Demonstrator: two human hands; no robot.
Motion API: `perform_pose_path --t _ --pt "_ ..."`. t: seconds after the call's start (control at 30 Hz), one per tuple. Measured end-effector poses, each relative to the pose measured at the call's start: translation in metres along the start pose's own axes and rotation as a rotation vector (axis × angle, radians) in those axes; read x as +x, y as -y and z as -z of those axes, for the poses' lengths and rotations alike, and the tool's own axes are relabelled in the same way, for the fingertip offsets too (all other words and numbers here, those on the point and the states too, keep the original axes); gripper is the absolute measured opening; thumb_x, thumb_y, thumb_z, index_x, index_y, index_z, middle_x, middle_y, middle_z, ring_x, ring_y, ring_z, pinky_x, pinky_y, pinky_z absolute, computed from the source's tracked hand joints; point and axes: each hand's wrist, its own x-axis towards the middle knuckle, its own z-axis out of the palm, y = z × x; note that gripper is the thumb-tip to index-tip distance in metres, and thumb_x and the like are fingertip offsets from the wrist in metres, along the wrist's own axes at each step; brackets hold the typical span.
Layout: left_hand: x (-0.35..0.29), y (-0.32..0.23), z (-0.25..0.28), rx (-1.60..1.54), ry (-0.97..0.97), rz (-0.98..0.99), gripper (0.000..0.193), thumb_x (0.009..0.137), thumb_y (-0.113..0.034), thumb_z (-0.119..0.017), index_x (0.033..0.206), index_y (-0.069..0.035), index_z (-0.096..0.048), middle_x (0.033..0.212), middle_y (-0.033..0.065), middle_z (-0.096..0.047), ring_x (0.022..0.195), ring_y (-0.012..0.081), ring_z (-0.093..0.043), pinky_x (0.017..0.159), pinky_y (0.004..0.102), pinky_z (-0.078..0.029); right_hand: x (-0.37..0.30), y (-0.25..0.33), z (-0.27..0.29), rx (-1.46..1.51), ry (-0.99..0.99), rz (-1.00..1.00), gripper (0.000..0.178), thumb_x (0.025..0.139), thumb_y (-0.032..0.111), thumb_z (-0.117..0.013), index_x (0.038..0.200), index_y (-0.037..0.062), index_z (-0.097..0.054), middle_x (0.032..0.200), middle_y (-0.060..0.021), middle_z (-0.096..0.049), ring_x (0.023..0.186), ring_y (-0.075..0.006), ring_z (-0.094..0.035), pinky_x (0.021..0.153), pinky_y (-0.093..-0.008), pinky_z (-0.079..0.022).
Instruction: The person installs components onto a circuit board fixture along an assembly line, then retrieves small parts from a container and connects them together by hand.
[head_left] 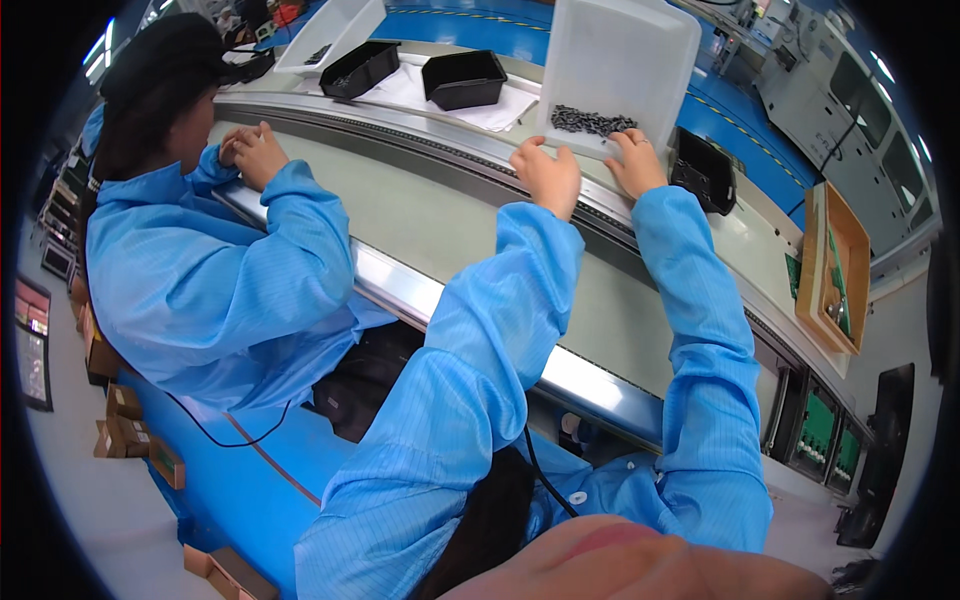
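Observation:
My left hand and my right hand grip the near edge of a translucent white plastic tray, which is tipped up toward me. A heap of small dark parts lies at the tray's near end, just beyond my fingers. Both my arms, in blue sleeves, reach across the grey-green conveyor belt.
A co-worker in a blue coat and black cap leans on the belt's rail at my left, hands together. Black bins and another white tray sit beyond the belt. A wooden box stands at right.

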Motion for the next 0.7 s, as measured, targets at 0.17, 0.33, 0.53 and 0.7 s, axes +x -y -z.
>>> perform_pose_path --t 0.17,0.33,0.53,0.7 --pt "-0.007 0.0 -0.006 0.009 -0.052 -0.133 0.035 0.076 -0.01 -0.052 0.108 0.002 -0.043 0.113 0.0209 -0.037 0.1 0.0347 -0.041 0.09 0.0409 -0.035 0.026 0.001 -0.008 0.089 -0.028 -0.044 0.042 0.077 0.025 -0.062 0.114 0.007 -0.051 0.114 -0.0159 -0.046 0.102 -0.033 -0.048 0.087 -0.0385 -0.043" --pt "-0.029 -0.005 -0.019 0.284 -0.124 -0.657 0.036 0.068 -0.005 -0.056 0.102 0.001 -0.048 0.116 0.0212 -0.039 0.1 0.0349 -0.045 0.088 0.0418 -0.037 0.058 0.013 -0.011 0.085 -0.01 -0.131 0.043 0.078 0.025 -0.063 0.115 0.0071 -0.051 0.114 -0.0173 -0.046 0.101 -0.0335 -0.048 0.086 -0.0389 -0.042" --pt "-0.04 -0.013 -0.017 0.289 -0.06 -0.815 0.033 0.068 -0.004 -0.057 0.1 -0.001 -0.048 0.117 0.0209 -0.037 0.102 0.035 -0.043 0.089 0.0409 -0.037 0.074 0.014 -0.017 0.025 0.126 -0.275 0.044 0.081 0.037 -0.056 0.116 0.0098 -0.052 0.115 -0.0168 -0.046 0.103 -0.0329 -0.045 0.085 -0.0422 -0.042" --pt "-0.037 -0.014 -0.014 0.264 -0.039 -0.836 0.032 0.067 -0.003 -0.057 0.098 -0.001 -0.049 0.117 0.0203 -0.038 0.102 0.0346 -0.043 0.089 0.0405 -0.037 0.066 0.028 -0.024 -0.051 0.052 -0.242 0.043 0.083 0.038 -0.053 0.116 0.0105 -0.052 0.113 -0.0147 -0.047 0.103 -0.0315 -0.045 0.083 -0.0424 -0.043"
